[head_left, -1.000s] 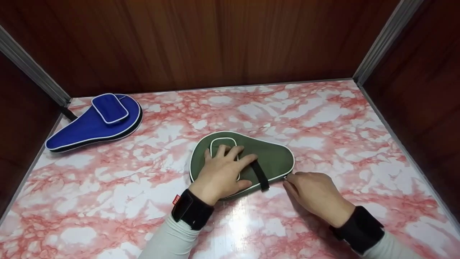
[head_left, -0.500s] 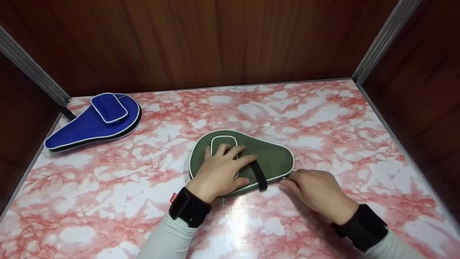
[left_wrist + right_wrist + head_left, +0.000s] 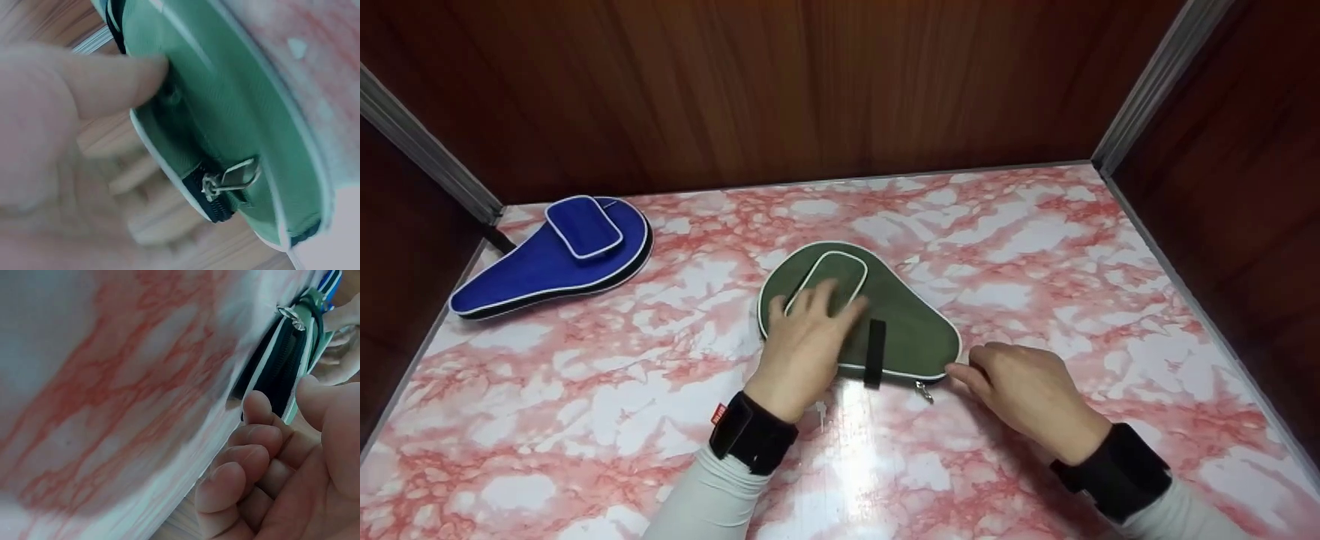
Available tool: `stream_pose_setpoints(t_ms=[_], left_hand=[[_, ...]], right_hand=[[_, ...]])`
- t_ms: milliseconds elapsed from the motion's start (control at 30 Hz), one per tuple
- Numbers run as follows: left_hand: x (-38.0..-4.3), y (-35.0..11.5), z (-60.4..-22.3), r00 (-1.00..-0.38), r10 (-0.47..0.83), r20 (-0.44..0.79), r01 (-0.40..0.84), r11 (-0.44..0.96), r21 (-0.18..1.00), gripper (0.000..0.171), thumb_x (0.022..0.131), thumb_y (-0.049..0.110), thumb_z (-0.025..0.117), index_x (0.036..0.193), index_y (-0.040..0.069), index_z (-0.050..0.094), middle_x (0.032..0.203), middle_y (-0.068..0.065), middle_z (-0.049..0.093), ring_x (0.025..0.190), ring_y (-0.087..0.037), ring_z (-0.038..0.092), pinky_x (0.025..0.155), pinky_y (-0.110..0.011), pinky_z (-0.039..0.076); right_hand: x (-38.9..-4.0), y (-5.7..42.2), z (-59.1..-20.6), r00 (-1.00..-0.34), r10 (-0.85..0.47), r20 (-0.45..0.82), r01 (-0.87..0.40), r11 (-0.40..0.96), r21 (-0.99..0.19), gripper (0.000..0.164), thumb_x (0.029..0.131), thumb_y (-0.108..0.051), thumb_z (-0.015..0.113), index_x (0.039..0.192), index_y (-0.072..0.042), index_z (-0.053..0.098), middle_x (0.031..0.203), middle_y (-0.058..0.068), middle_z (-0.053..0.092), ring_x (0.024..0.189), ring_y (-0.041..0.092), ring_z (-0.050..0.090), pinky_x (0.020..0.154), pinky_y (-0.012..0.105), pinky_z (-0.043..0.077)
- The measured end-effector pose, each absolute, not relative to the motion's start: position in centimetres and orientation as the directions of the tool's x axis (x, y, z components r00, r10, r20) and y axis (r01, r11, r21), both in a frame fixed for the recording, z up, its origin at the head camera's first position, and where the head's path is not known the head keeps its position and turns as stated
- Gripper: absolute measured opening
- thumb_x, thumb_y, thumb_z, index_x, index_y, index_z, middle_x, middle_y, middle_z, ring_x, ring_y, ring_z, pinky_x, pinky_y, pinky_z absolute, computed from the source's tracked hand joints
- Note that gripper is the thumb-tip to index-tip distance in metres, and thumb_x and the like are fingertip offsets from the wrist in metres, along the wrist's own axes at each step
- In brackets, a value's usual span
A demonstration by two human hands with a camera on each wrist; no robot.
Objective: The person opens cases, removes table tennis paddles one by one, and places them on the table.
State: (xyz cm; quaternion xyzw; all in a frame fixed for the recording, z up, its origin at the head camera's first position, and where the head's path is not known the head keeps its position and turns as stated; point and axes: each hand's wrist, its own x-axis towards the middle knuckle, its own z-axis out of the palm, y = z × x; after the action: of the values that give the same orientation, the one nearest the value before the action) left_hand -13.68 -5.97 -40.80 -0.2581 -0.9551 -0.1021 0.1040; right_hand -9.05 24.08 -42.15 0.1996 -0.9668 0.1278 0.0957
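Observation:
A green table tennis bat case [image 3: 907, 322] with white piping lies on the marbled table, its narrow end toward the right. My left hand [image 3: 804, 337] is over its wide part and small pocket [image 3: 840, 266], fingers spread and blurred. My right hand [image 3: 1031, 386] is at the narrow tip, pinching the case's end between thumb and forefinger; the other fingers curl in, as the right wrist view shows. A metal zip pull [image 3: 233, 180] hangs loose from the near side, left of my right thumb. A black strap [image 3: 875, 352] crosses the case beside my left hand.
A blue bat case [image 3: 547, 262] with a pocket lies at the far left, near the corner. Dark wood panels [image 3: 810, 90] with grey metal corner strips wall in the back and both sides of the table [image 3: 1035, 240].
The green case has turned clockwise, its narrow end swinging nearer. My right hand has let go of the zip pull, now seen dangling. My left hand has shifted slightly left.

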Motion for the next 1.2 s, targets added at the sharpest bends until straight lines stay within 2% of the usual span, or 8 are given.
stream_pose_setpoints(t_ms=[133, 233, 400, 533, 733, 867, 967, 1200], left_hand=[[-13.8, -6.0, -41.4, -0.866, 0.398, 0.302, 0.448, 0.887, 0.113, 0.055, 0.094, 0.007, 0.081, 0.147, 0.006, 0.067, 0.140, -0.025, 0.063, 0.127, -0.047, 0.059, 0.090, -0.065, 0.056], [-14.0, -6.1, -41.4, -0.854, 0.423, 0.304, 0.473, 0.874, 0.113, 0.052, 0.090, -0.001, 0.081, 0.141, 0.002, 0.070, 0.136, -0.024, 0.064, 0.124, -0.048, 0.059, 0.086, -0.062, 0.058], [-14.3, -6.3, -41.1, -0.826, 0.489, 0.280, 0.537, 0.834, 0.129, 0.058, 0.086, -0.012, 0.079, 0.141, 0.004, 0.071, 0.138, -0.021, 0.065, 0.126, -0.047, 0.059, 0.093, -0.062, 0.058], [-14.7, -6.3, -41.2, -0.800, 0.535, 0.272, 0.585, 0.795, 0.159, 0.055, 0.089, -0.013, 0.075, 0.140, 0.008, 0.071, 0.141, -0.018, 0.066, 0.132, -0.043, 0.060, 0.103, -0.064, 0.054], [-15.7, -5.8, -41.2, -0.761, 0.581, 0.291, 0.636, 0.757, 0.152, 0.045, 0.095, -0.010, 0.069, 0.132, 0.015, 0.072, 0.137, -0.013, 0.068, 0.132, -0.039, 0.061, 0.105, -0.064, 0.052], [-16.3, -5.3, -41.4, -0.752, 0.580, 0.314, 0.642, 0.753, 0.144, 0.035, 0.099, -0.001, 0.070, 0.129, 0.017, 0.073, 0.135, -0.013, 0.067, 0.130, -0.038, 0.059, 0.099, -0.061, 0.056], [-16.5, -5.0, -41.6, -0.761, 0.557, 0.333, 0.623, 0.772, 0.131, 0.028, 0.103, 0.008, 0.067, 0.129, 0.019, 0.074, 0.137, -0.014, 0.065, 0.130, -0.038, 0.058, 0.095, -0.059, 0.058], [-15.5, -2.8, -42.0, -0.797, 0.408, 0.447, 0.474, 0.879, 0.043, 0.034, 0.101, 0.008, 0.068, 0.134, 0.017, 0.071, 0.138, -0.020, 0.062, 0.120, -0.041, 0.061, 0.088, -0.057, 0.059]], right_hand=[[-9.1, 24.1, -42.2, -0.901, -0.359, 0.242, -0.411, 0.885, -0.217, 0.045, 0.105, -0.045, 0.075, 0.071, -0.022, 0.057, 0.062, -0.011, 0.045, 0.056, 0.009, 0.048, 0.055, 0.041, 0.046], [-9.1, 24.2, -42.1, -0.902, -0.354, 0.249, -0.409, 0.884, -0.225, 0.044, 0.105, -0.045, 0.076, 0.072, -0.023, 0.056, 0.063, -0.011, 0.045, 0.056, 0.009, 0.048, 0.055, 0.042, 0.047], [-9.0, 24.3, -42.0, -0.909, -0.329, 0.254, -0.391, 0.885, -0.252, 0.044, 0.107, -0.045, 0.073, 0.072, -0.024, 0.055, 0.064, -0.010, 0.045, 0.056, 0.009, 0.046, 0.055, 0.041, 0.046], [-9.2, 24.2, -41.9, -0.915, -0.305, 0.265, -0.376, 0.883, -0.282, 0.043, 0.108, -0.044, 0.072, 0.074, -0.024, 0.057, 0.067, -0.010, 0.045, 0.058, 0.008, 0.046, 0.057, 0.040, 0.046], [-9.5, 23.9, -41.9, -0.914, -0.255, 0.317, -0.356, 0.878, -0.320, 0.029, 0.107, -0.040, 0.075, 0.088, -0.018, 0.070, 0.081, -0.004, 0.055, 0.071, 0.015, 0.057, 0.063, 0.045, 0.051], [-9.8, 23.7, -42.1, -0.895, -0.254, 0.366, -0.378, 0.868, -0.323, 0.026, 0.106, -0.035, 0.077, 0.105, -0.010, 0.078, 0.099, 0.005, 0.067, 0.092, 0.027, 0.067, 0.073, 0.052, 0.057], [-10.2, 23.6, -42.4, -0.869, -0.272, 0.413, -0.413, 0.858, -0.306, 0.032, 0.105, -0.032, 0.079, 0.120, -0.004, 0.077, 0.114, 0.013, 0.072, 0.110, 0.036, 0.069, 0.087, 0.056, 0.058], [-10.8, 24.2, -42.9, -0.832, -0.289, 0.473, -0.436, 0.869, -0.236, 0.052, 0.103, -0.028, 0.080, 0.140, 0.006, 0.068, 0.138, 0.026, 0.069, 0.136, 0.048, 0.060, 0.115, 0.063, 0.043]])
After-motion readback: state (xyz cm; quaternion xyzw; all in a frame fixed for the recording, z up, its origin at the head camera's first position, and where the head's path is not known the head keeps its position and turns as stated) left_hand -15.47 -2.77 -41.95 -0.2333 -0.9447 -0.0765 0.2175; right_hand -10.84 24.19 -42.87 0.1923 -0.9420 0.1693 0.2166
